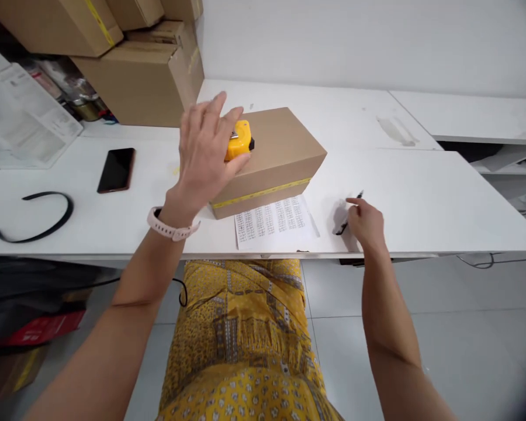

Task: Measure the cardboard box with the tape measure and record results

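My left hand (pixel 204 149) is over the top of a closed brown cardboard box (pixel 280 143), with a pale pink band at its wrist. A yellow tape measure (pixel 240 140) sits between its thumb and forefinger, while the other fingers stretch out. To the right of the box, my right hand (pixel 367 223) is curled around a dark pen (pixel 344 225) low over the table, forefinger pointing left. Part of the pen is hidden behind the fingers. A sheet of paper with rows of writing (pixel 272 225) lies partly under the box's front edge.
On the white table (pixel 421 204), a black phone (pixel 116 170) and a curved black band (pixel 68 213) lie to the left. Stacked cardboard boxes (pixel 135 88) stand at the back left. Behind the table rises a white wall (pixel 368 47). White shelving (pixel 508 158) is at the right.
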Available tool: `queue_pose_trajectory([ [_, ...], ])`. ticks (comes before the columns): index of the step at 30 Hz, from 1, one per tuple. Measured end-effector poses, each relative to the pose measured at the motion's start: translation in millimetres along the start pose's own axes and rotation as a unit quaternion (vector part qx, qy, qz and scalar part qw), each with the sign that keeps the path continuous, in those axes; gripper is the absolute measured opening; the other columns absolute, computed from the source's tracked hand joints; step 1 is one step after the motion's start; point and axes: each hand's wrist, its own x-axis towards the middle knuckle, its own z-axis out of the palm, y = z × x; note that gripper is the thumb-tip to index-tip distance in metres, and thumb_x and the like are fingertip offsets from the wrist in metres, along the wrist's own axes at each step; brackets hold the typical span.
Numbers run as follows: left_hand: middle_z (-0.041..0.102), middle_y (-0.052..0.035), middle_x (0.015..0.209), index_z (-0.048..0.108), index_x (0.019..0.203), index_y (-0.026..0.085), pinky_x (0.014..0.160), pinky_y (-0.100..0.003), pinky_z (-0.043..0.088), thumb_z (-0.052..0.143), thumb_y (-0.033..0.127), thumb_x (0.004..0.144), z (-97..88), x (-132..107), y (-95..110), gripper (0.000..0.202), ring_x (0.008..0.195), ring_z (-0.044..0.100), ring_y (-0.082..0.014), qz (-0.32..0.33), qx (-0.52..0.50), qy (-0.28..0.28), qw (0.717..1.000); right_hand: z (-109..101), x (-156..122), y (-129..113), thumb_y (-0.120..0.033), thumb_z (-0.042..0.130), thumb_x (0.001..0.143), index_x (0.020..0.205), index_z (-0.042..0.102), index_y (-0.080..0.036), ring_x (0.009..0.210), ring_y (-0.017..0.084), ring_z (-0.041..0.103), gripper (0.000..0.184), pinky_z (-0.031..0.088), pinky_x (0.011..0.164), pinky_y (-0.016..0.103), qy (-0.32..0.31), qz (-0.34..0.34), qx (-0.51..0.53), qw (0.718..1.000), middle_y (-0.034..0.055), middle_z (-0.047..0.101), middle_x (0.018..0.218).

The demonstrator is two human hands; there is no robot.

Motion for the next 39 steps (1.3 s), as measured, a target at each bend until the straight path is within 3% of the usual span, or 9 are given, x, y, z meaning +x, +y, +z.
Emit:
queue_pose_trajectory([
  [2,0.067,-0.0100,0.126,0.062,0.116,0.014,0.107,-0.054,0.046,0.069,0.045,0.093,-7.1,-29,20,0.039,0.116,0.063,-0.0257,0.037,-0.011,0.106,0.994,-8,-15,4,-0.024,0.049,0.088,0.116,0.071,-0.013,0.088,0.028,0.072,0.037,0.054,0.086,0.048,0.025,0.015,0.203,0.979,0.0135,0.076,0.090],
  [4,0.071,-0.0070,0.118,0.061,0.117,0.016,0.101,-0.048,0.052,0.067,0.026,0.096,-10.5,-71,45,0.025,0.111,0.067,-0.0232,0.071,-0.039,0.184,0.980,-18,-39,5,-0.030,0.056,0.086,0.110,0.072,-0.016,0.087,0.026,0.074,0.032,0.057,0.084,0.045,0.033,0.004,0.405,0.914,0.0101,0.076,0.088],
  [9,0.075,-0.0075,0.098,0.067,0.107,0.017,0.084,-0.039,0.059,0.066,0.011,0.090,18.3,-181,86,0.018,0.094,0.070,-0.0219,0.018,-0.125,0.093,0.988,-17,-106,-13,-0.034,0.083,0.073,0.094,0.068,-0.021,0.068,0.018,0.071,0.029,0.055,0.070,0.034,0.094,-0.057,0.530,0.841,0.0003,0.072,0.074],
  [12,0.075,-0.0113,0.111,0.067,0.119,0.017,0.096,-0.047,0.056,0.065,0.019,0.094,40.6,-218,85,0.026,0.106,0.068,-0.0262,-0.029,-0.113,0.038,0.992,5,-130,-42,-0.051,0.070,0.087,0.074,0.060,-0.021,0.040,0.009,0.048,0.034,0.041,0.049,0.025,0.079,-0.117,0.575,0.806,-0.0070,0.054,0.052],
  [14,0.074,-0.0114,0.116,0.067,0.124,0.018,0.101,-0.049,0.053,0.065,0.023,0.095,49.9,-228,81,0.030,0.112,0.067,-0.0275,-0.035,-0.105,0.027,0.994,22,-139,-67,-0.062,0.051,0.096,0.082,0.064,-0.023,0.042,0.010,0.049,0.043,0.043,0.050,0.027,-0.006,-0.130,0.597,0.792,-0.0060,0.053,0.052],
  [17,0.075,-0.0103,0.116,0.067,0.125,0.019,0.101,-0.048,0.051,0.065,0.023,0.095,57.9,-233,79,0.030,0.112,0.066,-0.0270,-0.036,-0.094,0.035,0.994,45,-143,-101,-0.072,0.042,0.095,0.118,0.067,-0.027,0.079,0.020,0.071,0.057,0.055,0.076,0.037,-0.151,-0.131,0.563,0.802,0.0033,0.073,0.082],
  [20,0.076,-0.0092,0.112,0.068,0.121,0.019,0.099,-0.047,0.050,0.064,0.021,0.096,64.6,-232,82,0.026,0.110,0.066,-0.0258,-0.047,-0.080,0.056,0.994,64,-139,-120,-0.059,0.066,0.088,0.121,0.068,-0.027,0.096,0.022,0.070,0.045,0.054,0.083,0.037,-0.227,-0.117,0.498,0.828,0.0060,0.075,0.106],
  [25,0.075,-0.0058,0.102,0.070,0.113,0.021,0.100,-0.044,0.049,0.066,0.019,0.095,75.7,-231,89,0.019,0.105,0.066,-0.0229,-0.076,-0.057,0.112,0.989,83,-132,-128,-0.044,0.070,0.089,0.083,0.063,-0.022,0.064,0.013,0.054,0.023,0.044,0.059,0.027,-0.185,-0.111,0.417,0.883,-0.0020,0.062,0.073],
  [39,0.077,-0.0042,0.092,0.071,0.104,0.022,0.087,-0.039,0.056,0.075,0.021,0.089,90.3,-235,83,0.016,0.096,0.070,-0.0215,-0.079,-0.086,0.177,0.977,101,-149,-128,-0.035,0.063,0.093,0.072,0.044,-0.023,0.053,0.009,0.040,0.031,0.035,0.053,0.025,-0.103,-0.190,0.320,0.922,-0.0063,0.049,0.060],
])
